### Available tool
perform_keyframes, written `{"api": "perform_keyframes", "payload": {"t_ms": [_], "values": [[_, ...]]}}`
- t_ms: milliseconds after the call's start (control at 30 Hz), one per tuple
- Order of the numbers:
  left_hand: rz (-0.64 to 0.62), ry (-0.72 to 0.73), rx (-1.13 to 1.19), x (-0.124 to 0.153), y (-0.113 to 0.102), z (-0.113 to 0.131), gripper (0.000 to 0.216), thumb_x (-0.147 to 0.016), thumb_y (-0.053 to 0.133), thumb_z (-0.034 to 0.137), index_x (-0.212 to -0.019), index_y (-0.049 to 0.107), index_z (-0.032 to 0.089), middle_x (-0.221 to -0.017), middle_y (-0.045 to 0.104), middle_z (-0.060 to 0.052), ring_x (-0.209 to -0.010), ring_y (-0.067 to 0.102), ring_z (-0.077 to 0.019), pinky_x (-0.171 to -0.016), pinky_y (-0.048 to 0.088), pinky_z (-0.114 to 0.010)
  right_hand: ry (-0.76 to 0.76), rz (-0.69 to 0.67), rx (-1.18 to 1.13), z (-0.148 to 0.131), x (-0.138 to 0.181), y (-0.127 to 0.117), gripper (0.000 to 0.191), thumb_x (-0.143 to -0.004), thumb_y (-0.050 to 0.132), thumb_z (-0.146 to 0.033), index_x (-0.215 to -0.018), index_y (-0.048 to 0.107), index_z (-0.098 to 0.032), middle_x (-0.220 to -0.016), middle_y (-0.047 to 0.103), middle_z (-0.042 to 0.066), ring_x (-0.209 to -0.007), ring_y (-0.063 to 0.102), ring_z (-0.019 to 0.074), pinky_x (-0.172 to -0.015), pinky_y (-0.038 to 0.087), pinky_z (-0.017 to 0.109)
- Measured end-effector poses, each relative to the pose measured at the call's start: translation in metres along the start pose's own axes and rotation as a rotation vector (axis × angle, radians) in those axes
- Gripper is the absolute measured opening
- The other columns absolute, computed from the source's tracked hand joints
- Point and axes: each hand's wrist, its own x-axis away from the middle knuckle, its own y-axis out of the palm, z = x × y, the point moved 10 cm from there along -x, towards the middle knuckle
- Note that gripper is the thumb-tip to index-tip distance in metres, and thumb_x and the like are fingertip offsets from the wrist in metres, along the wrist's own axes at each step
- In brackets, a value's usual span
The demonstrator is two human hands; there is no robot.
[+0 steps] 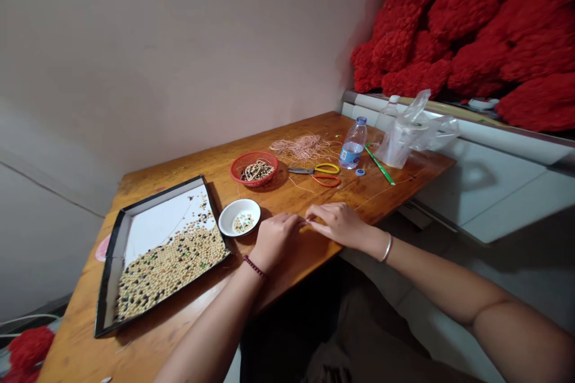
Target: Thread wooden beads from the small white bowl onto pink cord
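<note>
Over the front edge of the wooden table (pixel 287 254), my left hand (pixel 275 238) and my right hand (pixel 339 224) meet fingertip to fingertip. Both are closed in a pinch on a thin pale pink thread (pixel 381 192), which trails off behind my right hand across the wood; fingers hide most of the pinched part. Left of my left hand stands a white bowl (pixel 227 218) with some beads inside. Farther left, a black-rimmed tray (pixel 155 218) holds a wide layer of cream beads (pixel 175 266) mixed with dark and a few green ones.
Behind the hands are a red basket (pixel 233 169) of strung beads, scissors (pixel 314 172) and a heap of pink threads (pixel 300 146). A water bottle (pixel 353 146), blue cap (pixel 360 172), green stick (pixel 380 164) and plastic bag (pixel 399 143) stand right. Red fluffy bundles (pixel 467 9) are piled beyond.
</note>
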Motion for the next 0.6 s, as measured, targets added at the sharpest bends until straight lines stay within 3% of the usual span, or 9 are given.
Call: {"api": "perform_keyframes", "payload": {"t_ms": [233,367,500,600], "values": [[0.131,-0.092,-0.030,0.000,-0.027,-0.007,0.028,-0.098,0.036,0.035,-0.095,0.060,0.019,-0.085,0.066,-0.004,-0.077,0.060,-0.0151,-0.067,0.042,-0.025,0.101,0.008,-0.003,0.029,0.012,-0.002,0.009,-0.091,0.054,-0.026,-0.095,0.061,-0.022,-0.088,0.073,0.003,-0.079,0.068,0.0173,-0.071,0.044,0.025],[0.015,0.029,-0.001,-0.002,-0.013,0.013,0.031,-0.095,0.043,0.040,-0.114,0.053,0.018,-0.103,0.066,-0.007,-0.089,0.063,-0.0172,-0.072,0.045,-0.026,0.073,0.014,-0.019,0.020,0.016,-0.003,0.011,-0.092,0.053,-0.028,-0.098,0.060,-0.022,-0.088,0.073,0.004,-0.079,0.068,0.0175,-0.071,0.044,0.025],[-0.136,0.028,-0.144,-0.001,0.010,0.013,0.021,-0.097,0.041,0.031,-0.093,0.056,0.017,-0.076,0.067,-0.004,-0.066,0.064,-0.0166,-0.055,0.037,-0.025,0.006,0.009,-0.006,0.005,0.011,0.004,0.008,-0.089,0.057,-0.025,-0.096,0.059,-0.022,-0.082,0.072,0.002,-0.074,0.068,0.0169,-0.067,0.043,0.025],[-0.085,-0.026,-0.231,-0.002,0.004,0.004,0.023,-0.097,0.042,0.033,-0.089,0.056,0.016,-0.068,0.065,-0.004,-0.058,0.061,-0.0163,-0.051,0.031,-0.026,0.019,0.032,0.019,0.008,0.011,0.005,0.005,-0.088,0.057,-0.022,-0.093,0.059,-0.022,-0.080,0.071,0.001,-0.074,0.067,0.0165,-0.067,0.042,0.025]]}}
